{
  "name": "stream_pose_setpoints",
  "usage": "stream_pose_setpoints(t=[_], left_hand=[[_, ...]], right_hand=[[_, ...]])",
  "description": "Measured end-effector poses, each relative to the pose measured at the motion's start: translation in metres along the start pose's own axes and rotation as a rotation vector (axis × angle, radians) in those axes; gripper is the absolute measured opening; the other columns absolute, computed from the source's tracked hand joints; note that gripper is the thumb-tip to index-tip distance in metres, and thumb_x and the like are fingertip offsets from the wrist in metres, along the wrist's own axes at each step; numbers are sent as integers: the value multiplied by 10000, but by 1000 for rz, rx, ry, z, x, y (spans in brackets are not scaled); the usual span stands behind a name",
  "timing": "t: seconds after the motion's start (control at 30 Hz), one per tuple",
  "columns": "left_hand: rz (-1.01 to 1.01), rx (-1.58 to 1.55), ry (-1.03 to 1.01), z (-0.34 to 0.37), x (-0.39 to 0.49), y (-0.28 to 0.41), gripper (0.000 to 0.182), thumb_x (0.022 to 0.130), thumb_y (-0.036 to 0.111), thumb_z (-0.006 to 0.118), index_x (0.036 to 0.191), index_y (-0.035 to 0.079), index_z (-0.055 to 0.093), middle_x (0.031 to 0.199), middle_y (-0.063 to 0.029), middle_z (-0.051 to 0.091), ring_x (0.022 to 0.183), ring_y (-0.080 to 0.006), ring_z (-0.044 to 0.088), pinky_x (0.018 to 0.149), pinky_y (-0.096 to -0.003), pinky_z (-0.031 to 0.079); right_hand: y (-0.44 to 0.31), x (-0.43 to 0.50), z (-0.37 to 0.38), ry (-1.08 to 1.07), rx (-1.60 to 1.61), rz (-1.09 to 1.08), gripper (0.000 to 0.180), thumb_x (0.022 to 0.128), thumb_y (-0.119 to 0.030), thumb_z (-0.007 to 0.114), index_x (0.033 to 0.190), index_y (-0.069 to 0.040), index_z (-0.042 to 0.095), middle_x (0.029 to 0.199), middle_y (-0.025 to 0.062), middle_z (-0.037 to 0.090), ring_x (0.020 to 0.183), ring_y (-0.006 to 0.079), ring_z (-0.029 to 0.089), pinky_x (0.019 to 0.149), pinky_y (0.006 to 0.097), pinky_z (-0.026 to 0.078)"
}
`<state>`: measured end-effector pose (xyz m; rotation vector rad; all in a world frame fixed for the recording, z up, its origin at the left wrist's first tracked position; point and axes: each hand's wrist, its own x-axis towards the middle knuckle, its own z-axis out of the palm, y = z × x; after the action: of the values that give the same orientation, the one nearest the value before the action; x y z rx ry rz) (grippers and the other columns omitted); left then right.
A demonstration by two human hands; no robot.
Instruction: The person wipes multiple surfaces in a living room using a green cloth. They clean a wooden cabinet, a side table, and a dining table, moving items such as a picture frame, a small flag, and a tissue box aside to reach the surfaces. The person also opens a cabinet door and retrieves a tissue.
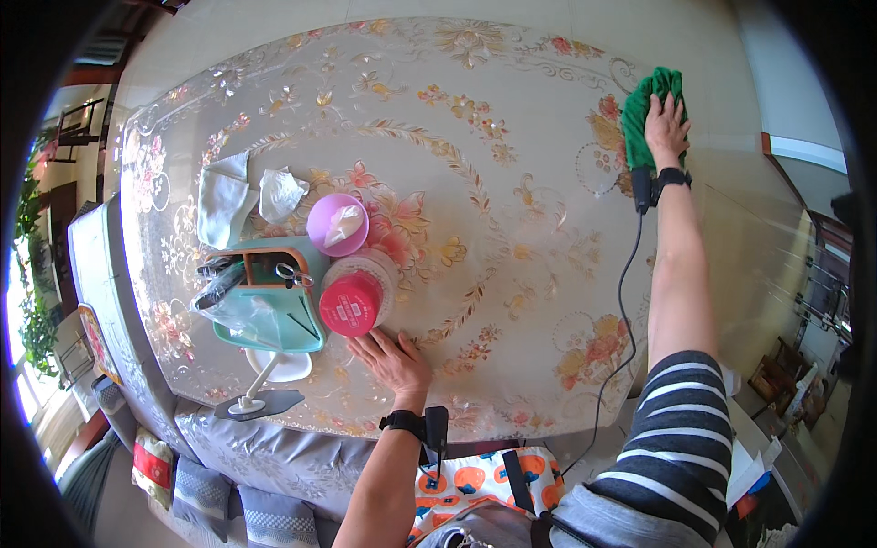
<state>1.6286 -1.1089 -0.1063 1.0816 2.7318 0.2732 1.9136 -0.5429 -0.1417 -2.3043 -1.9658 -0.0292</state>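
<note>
My right hand (666, 133) presses a green cloth (638, 116) against the tabletop at the right edge of the table (411, 89), its fingers spread over the cloth. The table wears a glossy, flower-patterned clear cover. My left hand (397, 363) rests palm down near the front edge and holds nothing. Its fingertips reach the red lid (351, 303) of a round container; whether they touch it I cannot tell. Behind that lid stands a pink cup (337, 222) with white tissue in it. To its left is a mint-green organizer (312, 329) holding scissors (294, 275) and a clear plastic bag (246, 322).
A folded pale cloth (225, 198) and a crumpled white tissue (282, 194) lie behind the organizer. A stand with a white base (291, 368) is in front of it. A black cable (622, 288) runs from my right wrist across the table. A cloth-covered sofa (274, 452) borders the front left.
</note>
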Motion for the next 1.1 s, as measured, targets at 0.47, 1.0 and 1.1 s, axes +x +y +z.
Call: stream_pose_setpoints(t=[0.47,1.0,1.1], left_hand=[[8,-42,40,5,-1,-4,648,1021,291,474,1540,-29,253,1622,-307,135,1505,-491,108,1229,-583,101],[-19,-124,31,4,0,-3,746,939,251,573,1542,-36,241,1622,-319,126,1505,-514,93,1219,-610,93],[-16,-132,38,5,0,-4,746,933,242,586,1539,-37,253,1621,-318,130,1505,-512,97,1218,-608,97]], right_hand=[[62,-369,-58,-52,-84,-118,634,1046,-486,367,1572,-135,315,1647,159,240,1449,522,247,1104,682,245],[-303,-290,-11,61,313,-1267,478,977,-477,533,1412,-282,562,1549,50,427,1360,371,403,1123,594,291],[-360,-282,-2,-26,304,-1615,476,996,-493,499,1455,-370,507,1609,-26,361,1448,326,347,1188,545,253]])
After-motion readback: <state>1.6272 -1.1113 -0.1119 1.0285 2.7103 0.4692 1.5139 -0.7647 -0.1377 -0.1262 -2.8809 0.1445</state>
